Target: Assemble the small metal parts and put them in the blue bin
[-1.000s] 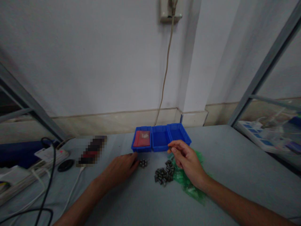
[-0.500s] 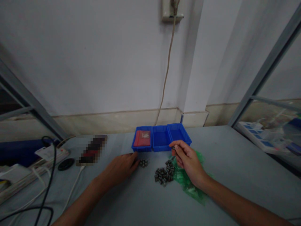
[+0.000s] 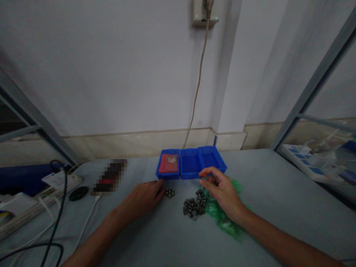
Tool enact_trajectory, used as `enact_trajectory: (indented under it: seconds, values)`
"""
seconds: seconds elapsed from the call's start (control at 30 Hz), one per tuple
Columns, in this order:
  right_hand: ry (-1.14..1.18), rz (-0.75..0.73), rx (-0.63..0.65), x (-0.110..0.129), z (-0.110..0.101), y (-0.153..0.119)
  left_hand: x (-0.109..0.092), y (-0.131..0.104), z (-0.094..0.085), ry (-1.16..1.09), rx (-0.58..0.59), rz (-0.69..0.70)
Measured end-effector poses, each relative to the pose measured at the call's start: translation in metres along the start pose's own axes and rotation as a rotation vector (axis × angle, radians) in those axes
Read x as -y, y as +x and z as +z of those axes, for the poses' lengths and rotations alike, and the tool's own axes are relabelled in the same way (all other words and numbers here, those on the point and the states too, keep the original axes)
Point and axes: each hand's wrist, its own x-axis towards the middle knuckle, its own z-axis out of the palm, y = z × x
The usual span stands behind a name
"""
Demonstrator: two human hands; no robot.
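Metal pieces (image 3: 190,208) lie heaped on the worktop (image 3: 155,241), nearer the right hand (image 3: 224,191), to its left and slightly toward the person; long axes mixed. Right hand pinches a small dark piece (image 3: 202,177) at its fingertips. Left hand (image 3: 144,196) rests beside a smaller cluster (image 3: 169,192); cannot tell whether it grips anything.

Looks forward and down from the wearer's head, from the near side of the blue bins (image 3: 190,163), toward the wall (image 3: 133,74) behind them; takes in both sides of them at fairly close range.
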Motion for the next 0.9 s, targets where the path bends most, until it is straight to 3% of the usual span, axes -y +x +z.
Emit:
enact_trajectory:
  seconds: [0.9]
  values:
    - [0.031,0.056,0.004,-0.0002,0.0017,0.0007,0.0023,0.0013,0.0025,0.000,-0.001,0.003]
